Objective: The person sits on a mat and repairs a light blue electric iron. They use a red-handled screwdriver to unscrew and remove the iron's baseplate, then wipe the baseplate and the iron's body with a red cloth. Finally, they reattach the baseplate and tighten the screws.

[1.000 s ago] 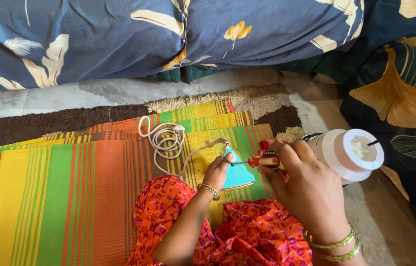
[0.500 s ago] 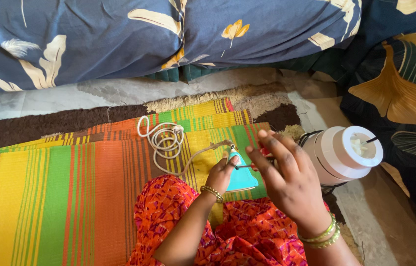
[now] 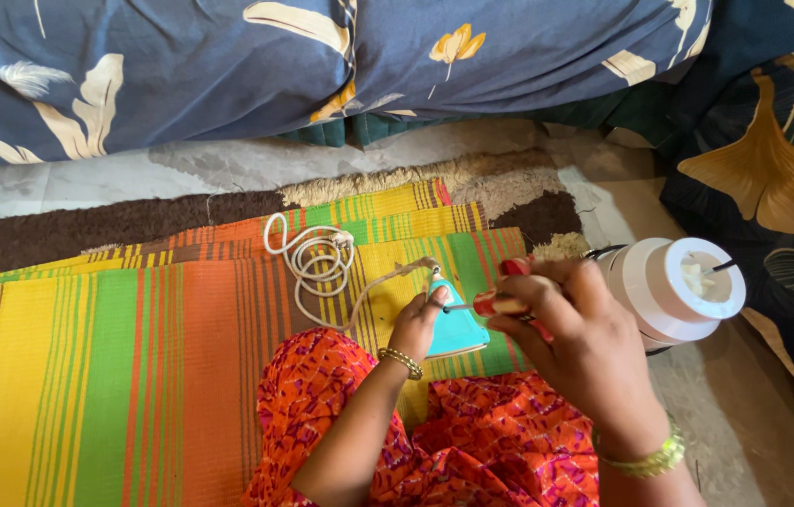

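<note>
A small turquoise clothes iron [image 3: 458,329] stands on the striped mat [image 3: 115,357] in front of my lap. My left hand [image 3: 420,319] rests on it and holds it steady. My right hand [image 3: 570,329] grips a red-handled screwdriver [image 3: 495,303], its metal tip pointing left at the iron's upper part. The iron's white cord [image 3: 317,263] lies coiled on the mat just beyond, joined to the iron by a braided lead.
A white cylindrical appliance [image 3: 678,291] with a black wire stands to the right of my right hand. Blue floral pillows [image 3: 322,56] line the far side. A brown rug edge [image 3: 87,225] and grey floor [image 3: 228,169] lie beyond the mat. My orange patterned clothing [image 3: 472,441] fills the foreground.
My right hand has drawn back slightly and now holds the screwdriver level against the iron, where before its fingers covered the tool. The left hand has stayed on the iron.
</note>
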